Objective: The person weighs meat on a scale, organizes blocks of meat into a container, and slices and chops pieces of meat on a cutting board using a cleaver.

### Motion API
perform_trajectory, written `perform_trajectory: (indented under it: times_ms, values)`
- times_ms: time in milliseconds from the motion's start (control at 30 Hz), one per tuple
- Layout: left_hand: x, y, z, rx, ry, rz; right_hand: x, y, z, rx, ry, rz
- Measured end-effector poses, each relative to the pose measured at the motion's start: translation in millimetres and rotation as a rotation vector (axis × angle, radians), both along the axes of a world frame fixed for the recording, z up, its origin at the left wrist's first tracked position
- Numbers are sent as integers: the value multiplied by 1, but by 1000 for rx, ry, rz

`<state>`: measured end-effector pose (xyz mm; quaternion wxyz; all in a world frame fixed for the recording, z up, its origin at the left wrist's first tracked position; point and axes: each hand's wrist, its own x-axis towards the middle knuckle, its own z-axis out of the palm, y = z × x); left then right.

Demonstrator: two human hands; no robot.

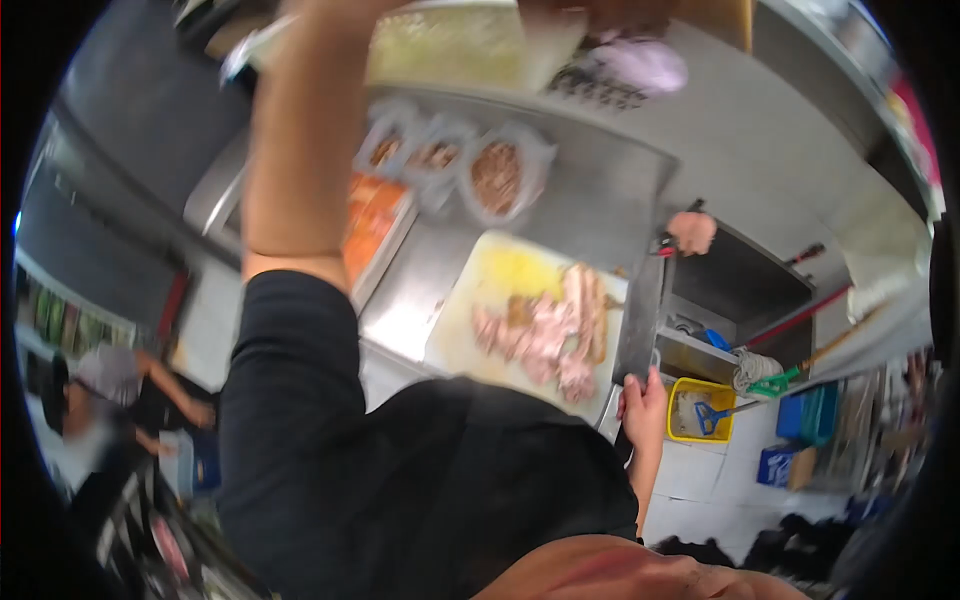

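My left forearm (305,150) stretches up past the top edge of the head view, blurred by motion; the hand itself is cut off. My right hand (643,405) is at the near right corner of the steel table, its fingers curled and the thumb pointing up. What it grips, if anything, I cannot make out. Left of it lies a white cutting board (452,330) with pieces of pale pink raw meat (545,335) on it and a yellow patch at its far end. The meat is nearer to my right hand than to my left.
Bags of brown pieces (495,178) stand at the back of the steel table (590,180), beside a tray of orange food (372,215). A pink item (692,232) hangs right. A yellow bucket (700,385) stands on the floor. Another person (110,375) works at far left.
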<state>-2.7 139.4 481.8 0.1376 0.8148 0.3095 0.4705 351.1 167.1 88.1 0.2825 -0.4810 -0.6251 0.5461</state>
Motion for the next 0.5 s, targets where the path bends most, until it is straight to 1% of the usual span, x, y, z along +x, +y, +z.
perform_trajectory:
  times_ms: [33,67,100,167,233,267,300,333,367,400,433,467,500]
  values:
    - [-5,-18,-47,-421,-183,-31,-6,-2,1,-13,-9,57]
    - [-13,-24,-95,-44,-52,105,-13,-3,2,-22,-13,90]
    - [-24,-23,-137,112,179,177,-18,-3,5,-13,-40,126]
    - [-32,-41,-237,-253,102,240,-33,-16,10,-21,-125,163]
    - [-48,-61,-332,-428,161,363,-45,-22,9,-40,-247,217]
    - [-58,-70,-367,-491,198,354,-50,-27,3,-50,-299,254]
    - [-62,-83,-397,-555,236,347,-57,-32,-4,-73,-326,290]
    - [-59,-95,-417,-597,223,317,-65,-33,-12,-84,-337,331]
    - [-59,-102,-430,-647,234,311,-73,-35,-19,-125,-348,320]
    - [-60,-108,-440,-691,250,305,-81,-39,-25,-66,-376,384]
    - [-60,-112,-449,-735,156,275,-89,-42,-30,-2,-405,453]
    - [-61,-114,-451,-756,149,258,-98,-45,-32,-28,-415,446]
    - [-63,-114,-451,-777,117,291,-108,-49,-33,13,-465,478]
